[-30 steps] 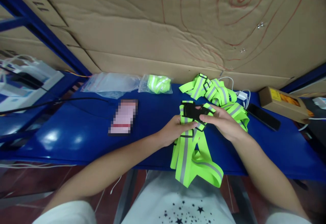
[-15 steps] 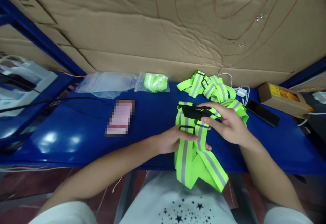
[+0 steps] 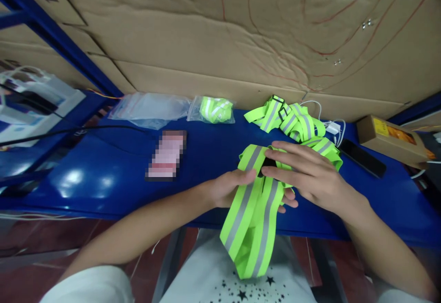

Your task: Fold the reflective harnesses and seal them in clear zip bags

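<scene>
A lime-yellow reflective strap (image 3: 245, 202) with grey stripes hangs in folded loops over the table's front edge. My left hand (image 3: 230, 188) is closed around it from the left, thumb on top and fingertips showing behind it on the right. From the right, my right hand (image 3: 306, 174) grips the upper part of the strap, its fingers lying over a black buckle (image 3: 268, 167) that is mostly hidden. More reflective straps (image 3: 292, 119) with black slides lie in a heap just behind my right hand.
On the blue table (image 3: 113, 165) are a pixelated phone (image 3: 166, 155), clear plastic bags (image 3: 148, 110) and a bagged strap (image 3: 216, 110). To the right lie a dark phone (image 3: 363, 158), a white charger (image 3: 332, 128) and a cardboard box (image 3: 391, 140). A cardboard wall (image 3: 206, 41) stands behind.
The strap has turned over, so the buckle and slides that showed are now mostly covered. My right hand has come over the buckle, and the loops hang further left and lower.
</scene>
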`<state>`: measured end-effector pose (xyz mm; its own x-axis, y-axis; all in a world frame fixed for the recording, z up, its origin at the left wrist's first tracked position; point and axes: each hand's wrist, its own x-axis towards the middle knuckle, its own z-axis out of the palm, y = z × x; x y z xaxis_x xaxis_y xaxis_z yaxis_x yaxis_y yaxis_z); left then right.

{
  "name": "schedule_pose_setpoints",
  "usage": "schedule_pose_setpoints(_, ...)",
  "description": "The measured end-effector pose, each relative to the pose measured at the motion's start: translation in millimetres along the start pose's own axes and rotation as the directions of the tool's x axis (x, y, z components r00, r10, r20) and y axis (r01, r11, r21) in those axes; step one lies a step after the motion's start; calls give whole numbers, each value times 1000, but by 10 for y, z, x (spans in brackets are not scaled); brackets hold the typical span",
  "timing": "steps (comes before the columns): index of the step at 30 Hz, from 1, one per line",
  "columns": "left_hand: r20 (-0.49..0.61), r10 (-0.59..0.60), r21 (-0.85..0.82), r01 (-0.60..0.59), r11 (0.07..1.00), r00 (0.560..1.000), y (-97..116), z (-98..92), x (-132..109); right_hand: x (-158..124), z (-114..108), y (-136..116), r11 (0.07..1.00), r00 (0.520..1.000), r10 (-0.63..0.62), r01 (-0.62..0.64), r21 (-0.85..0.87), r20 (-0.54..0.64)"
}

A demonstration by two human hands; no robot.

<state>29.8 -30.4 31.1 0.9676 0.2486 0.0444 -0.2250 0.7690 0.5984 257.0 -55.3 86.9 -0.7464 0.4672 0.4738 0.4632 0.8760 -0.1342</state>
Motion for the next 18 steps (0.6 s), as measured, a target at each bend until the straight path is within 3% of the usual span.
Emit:
schedule_pose_setpoints(5,-176,-37,5,38,999,984,-1,-30,37,-70,182,38,999,998,49,-48,16,-43)
schedule_pose_setpoints(10,-244,-46,70,65,995,969,-62,-119,71,-84,247,-43,967,979,197,-186,173,-46)
schedule_pose_setpoints(14,-415,85,155,-21,988,906,-77,-112,104,-68,368,-106,985,983,173,-172,-29,63)
schedule_pose_setpoints(18,-521,152,216,-43,975,840,-84,-103,119,-70,546,-126,966,974,213,-198,-167,75)
